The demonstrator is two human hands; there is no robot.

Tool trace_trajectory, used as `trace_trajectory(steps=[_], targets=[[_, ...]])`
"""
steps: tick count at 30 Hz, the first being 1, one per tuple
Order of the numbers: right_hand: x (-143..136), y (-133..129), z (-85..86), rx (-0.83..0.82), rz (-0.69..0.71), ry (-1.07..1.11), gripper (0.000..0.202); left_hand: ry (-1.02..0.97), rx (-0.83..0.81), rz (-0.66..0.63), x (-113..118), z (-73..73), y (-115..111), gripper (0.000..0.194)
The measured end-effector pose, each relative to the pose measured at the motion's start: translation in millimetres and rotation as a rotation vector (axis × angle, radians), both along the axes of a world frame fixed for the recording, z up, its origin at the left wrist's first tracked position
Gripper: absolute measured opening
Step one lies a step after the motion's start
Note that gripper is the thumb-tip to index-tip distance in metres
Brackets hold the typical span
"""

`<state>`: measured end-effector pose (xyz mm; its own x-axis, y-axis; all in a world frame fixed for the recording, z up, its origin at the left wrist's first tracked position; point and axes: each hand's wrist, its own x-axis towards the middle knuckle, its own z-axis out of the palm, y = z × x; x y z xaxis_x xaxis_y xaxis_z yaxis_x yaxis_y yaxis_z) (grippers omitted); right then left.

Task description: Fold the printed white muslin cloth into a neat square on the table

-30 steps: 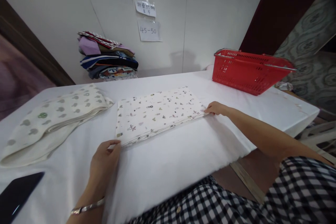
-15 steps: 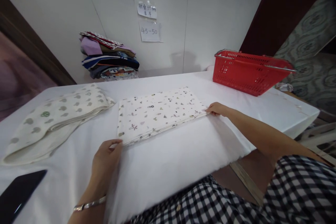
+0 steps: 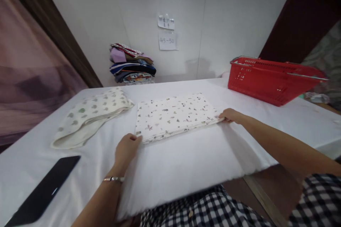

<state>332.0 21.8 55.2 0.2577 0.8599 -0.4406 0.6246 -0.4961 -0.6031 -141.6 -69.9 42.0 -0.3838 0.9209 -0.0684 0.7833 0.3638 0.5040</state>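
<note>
"45-50" on the lower wall sheet point(image 3: 167, 45), blurred characters on the upper sheet point(image 3: 166, 23)

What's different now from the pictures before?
Mostly just the view: it has turned left, so everything sits farther right in the picture, and more of the pink curtain and the phone shows. Nothing was picked up or let go. The left hand and right hand stay at the patterned cloth's near corners; the red basket hasn't visibly moved on the table.
</note>
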Motion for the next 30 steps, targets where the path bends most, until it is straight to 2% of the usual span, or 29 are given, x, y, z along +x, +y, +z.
trace_trajectory(steps=[5,9,14,19,23,30], targets=[[5,-6,-7.5,0.005,-0.053,0.254,0.016,0.044,-0.101,-0.001,-3,7.3,3,0.042],[16,-6,-20.7,0.05,-0.092,0.488,0.023,0.052,-0.175,-0.032,-3,12.3,4,0.037],[20,-10,-30.0,0.139,-0.102,0.574,0.052,0.047,-0.244,-0.09,-4,16.3,8,0.03],[15,-20,-27.0,0.178,-0.035,0.605,0.087,0.067,-0.237,-0.089,1,17.8,6,0.027],[14,-25,-26.0,0.193,-0.025,0.638,0.09,0.078,-0.159,-0.027,5,14.2,1,0.024],[15,-29,-23.5,0.198,-0.071,0.683,0.088,-0.189,-0.119,0.045,2,5.7,0,0.025]])
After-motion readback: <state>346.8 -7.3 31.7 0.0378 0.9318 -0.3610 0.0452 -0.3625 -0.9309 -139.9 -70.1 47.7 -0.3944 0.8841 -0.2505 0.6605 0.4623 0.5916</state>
